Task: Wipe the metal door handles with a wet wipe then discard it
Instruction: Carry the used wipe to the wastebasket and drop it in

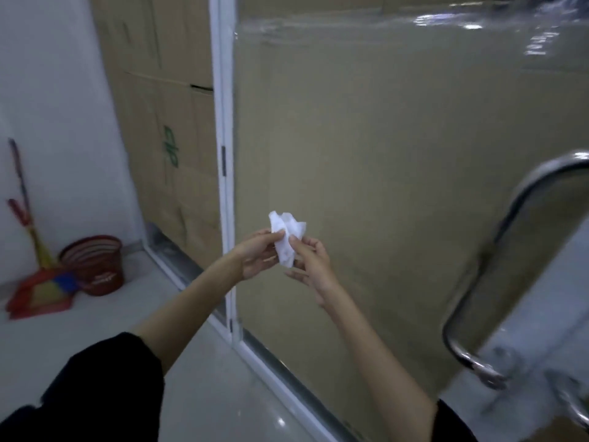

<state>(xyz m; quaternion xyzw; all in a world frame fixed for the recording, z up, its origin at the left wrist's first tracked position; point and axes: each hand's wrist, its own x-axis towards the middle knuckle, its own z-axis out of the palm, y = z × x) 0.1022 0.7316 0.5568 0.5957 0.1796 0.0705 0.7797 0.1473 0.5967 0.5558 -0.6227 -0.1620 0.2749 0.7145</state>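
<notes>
1. Crumpled white wipe [288,239] held in mid-air before the glass door [366,186], pinched from both sides.
2. Left hand [259,255] pinching its left edge; right hand [314,266] pinching its right edge, other fingers loosely spread.
3. Curved metal handle [497,250] to the right, well apart from the wipe.
4. Red bin [95,266] far left on the floor, beside a broom [24,199] and dustpan [35,301]; cardboard boxes [159,106] behind.

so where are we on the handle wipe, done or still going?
Can't tell from this picture whether any wiping is done. In hand: both the left hand and right hand pinch the crumpled wet wipe, away from the metal door handle at right. Left: discarding; the red bin stands by the wall at left, wipe not in it.
</notes>
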